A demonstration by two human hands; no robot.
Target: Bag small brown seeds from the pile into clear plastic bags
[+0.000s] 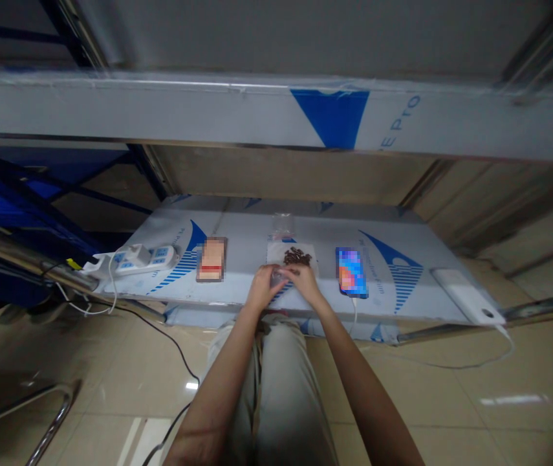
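Note:
My left hand (261,288) is at the shelf's front edge, its thumb and fingers closed around what looks like a small clear plastic bag (277,278). Close against it, my right hand (304,283) has its fingertips pinched at the bag's top; whatever they hold is too small to make out. Just beyond the hands, a loose heap of small dark brown pieces (297,255) lies on a white sheet (311,252). Farther back sits some clear plastic packaging (283,224), perhaps more bags.
Left of the hands lies a phone-like device (211,259); to the right, a phone (351,272) with a lit screen and cable. A white power strip (152,259) is on the left end, a white oblong device (467,296) at the right. An upper shelf (208,113) overhangs the lower shelf (251,223).

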